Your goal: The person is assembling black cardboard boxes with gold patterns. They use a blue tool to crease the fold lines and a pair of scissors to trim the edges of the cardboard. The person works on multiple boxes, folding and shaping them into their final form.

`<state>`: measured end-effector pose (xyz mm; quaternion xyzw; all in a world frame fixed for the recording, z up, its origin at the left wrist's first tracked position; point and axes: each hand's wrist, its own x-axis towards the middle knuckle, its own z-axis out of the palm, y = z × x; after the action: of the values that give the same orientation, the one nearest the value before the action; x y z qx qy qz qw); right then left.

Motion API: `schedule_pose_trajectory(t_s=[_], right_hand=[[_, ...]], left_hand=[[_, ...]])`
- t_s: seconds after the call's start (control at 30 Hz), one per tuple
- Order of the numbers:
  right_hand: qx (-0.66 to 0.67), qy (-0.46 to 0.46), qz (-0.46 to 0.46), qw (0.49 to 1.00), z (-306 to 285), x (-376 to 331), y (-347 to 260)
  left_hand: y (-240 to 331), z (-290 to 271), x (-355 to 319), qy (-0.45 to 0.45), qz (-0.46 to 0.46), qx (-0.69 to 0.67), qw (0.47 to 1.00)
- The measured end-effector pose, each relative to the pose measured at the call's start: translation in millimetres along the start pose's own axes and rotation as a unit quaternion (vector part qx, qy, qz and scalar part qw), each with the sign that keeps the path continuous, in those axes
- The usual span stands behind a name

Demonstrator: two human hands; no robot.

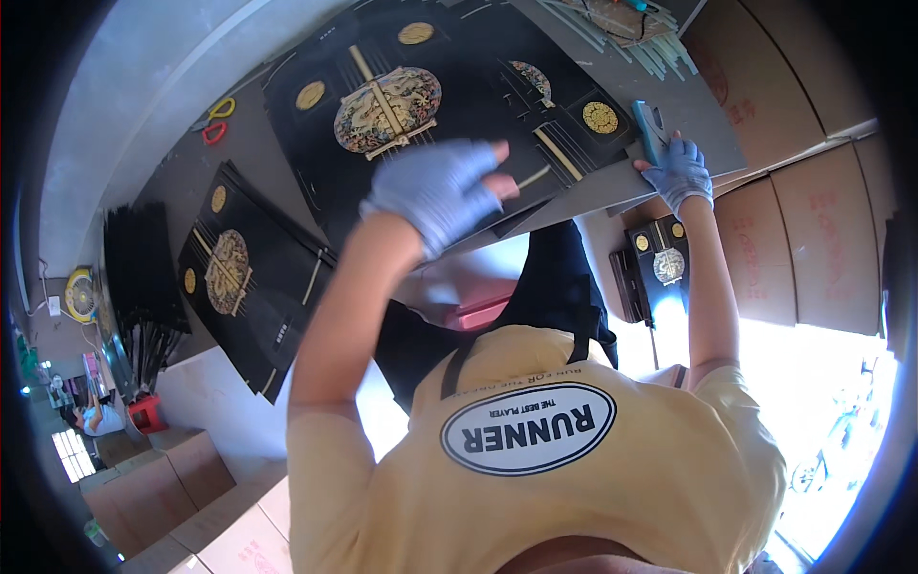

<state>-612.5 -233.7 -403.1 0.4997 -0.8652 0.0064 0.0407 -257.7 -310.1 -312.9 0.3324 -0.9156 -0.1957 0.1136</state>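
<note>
L hand (pixel 426 191): gloved, motion-blurred, fingers apart, nothing seen in it; over near part of black sheet (pixel 469 107), can't tell if touching. R hand (pixel 683 176): also gloved, looks closed on near end of blue tool (pixel 649 130), thumb one side, fingers the other; exact kind of tool unclear.

L to R: stack (pixel 268 251) of black printed sheets, then scissors (pixel 212 125) w/ red handle showing, beyond the stack. Sheet lies flat mid-table, print up, nr. the edge in front of the body. Blue tool is just beside sheet's R end, on grey table (pixel 706 129). Pale sticks (pixel 669 59) beyond it; boxes (pixel 755 239) far R.

Handling, my view: L palm flat & light, fingers off the gold print; keep sheet square to table edge so it doesn't creep; firm but easy R grip, tool tip clear of the printed face.

Orientation: sheet's long axis runs approx. L–R across the body, R end toward R hand; fisheye bends its edges, so exact angle n/a. Tool's long axis runs mostly away from the body, far end pointing out & a bit L.
</note>
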Motion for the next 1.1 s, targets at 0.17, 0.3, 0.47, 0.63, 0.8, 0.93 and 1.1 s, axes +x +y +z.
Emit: schedule_pose_trajectory(t_s=[0.17, 0.3, 0.47, 0.63, 0.8, 0.93, 1.1], right_hand=[[0.108, -0.143, 0.020, 0.984, -24.1, 3.7, 8.7], [0.619, -0.288, 0.065, 0.728, -12.9, -39.5, 48.2], [0.821, -0.438, 0.067, 0.361, -4.3, -123.8, 5.8], [0.832, -0.406, 0.010, 0.379, 37.0, -145.9, -13.5], [0.752, -0.288, 0.057, 0.590, 20.2, -114.6, -5.0], [0.653, -0.319, 0.075, 0.683, 26.4, -96.4, -10.3], [0.639, -0.377, 0.025, 0.670, 24.2, -104.5, -28.3]], left_hand=[[-126.8, 21.0, 34.5, 0.131, 0.062, 0.288, 0.946], [-133.2, 77.7, 27.2, 0.156, 0.039, 0.278, 0.947], [-103.8, 74.8, 26.5, 0.100, 0.064, 0.246, 0.962], [-47.3, 97.1, 46.9, 0.101, -0.161, 0.295, 0.936], [-43.9, 100.4, 40.8, 0.111, -0.106, 0.268, 0.951], [-45.6, 99.1, 39.4, 0.116, -0.096, 0.259, 0.954], [-28.3, 84.4, 36.2, 0.066, -0.117, 0.244, 0.960]])
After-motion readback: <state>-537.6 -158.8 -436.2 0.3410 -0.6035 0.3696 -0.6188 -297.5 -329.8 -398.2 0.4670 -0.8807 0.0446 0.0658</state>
